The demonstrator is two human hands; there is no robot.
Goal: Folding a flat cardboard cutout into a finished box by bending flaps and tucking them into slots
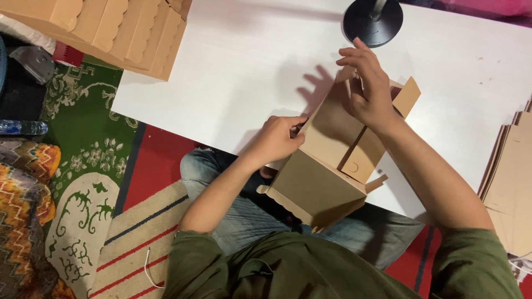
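Observation:
A partly folded brown cardboard box (327, 160) lies tilted at the near edge of a low white table (244, 72), half over my lap. My left hand (277, 138) grips the box's left side edge, fingers curled on it. My right hand (370, 88) presses on the box's far end, fingers bent over the upper flaps, with one loose flap (407, 97) sticking out to its right. Another flap with a curved slot (354, 163) hangs at the box's near side.
A stack of folded brown boxes (122, 27) sits at the table's far left corner. A black round lamp base (372, 21) stands at the far edge. Flat cardboard blanks (512, 177) are piled at right. Patterned rugs (88, 166) cover the floor at left.

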